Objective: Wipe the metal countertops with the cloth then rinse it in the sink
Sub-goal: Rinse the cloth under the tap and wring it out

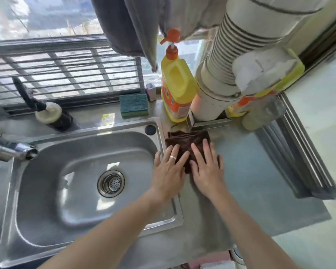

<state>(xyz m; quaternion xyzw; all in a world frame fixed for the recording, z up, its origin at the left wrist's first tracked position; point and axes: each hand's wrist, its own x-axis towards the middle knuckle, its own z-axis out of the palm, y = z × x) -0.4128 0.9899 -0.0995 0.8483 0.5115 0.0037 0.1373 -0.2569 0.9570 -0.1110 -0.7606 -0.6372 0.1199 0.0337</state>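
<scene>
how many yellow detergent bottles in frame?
2. One pump bottle stands behind the brown cloth, left of the white pipe. A second bottle sits right of the pipe, partly hidden by it. Others may be hidden.

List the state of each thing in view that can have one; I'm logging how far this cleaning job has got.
Dark brown cloth: folded, flat on the metal countertop, under both hands.
Left hand: open, palm down on cloth.
Right hand: open, palm down on cloth.
Steel sink: no standing water, strainer in drain.
Chrome tap: not running.
Yellow pump bottle: upright.
</scene>
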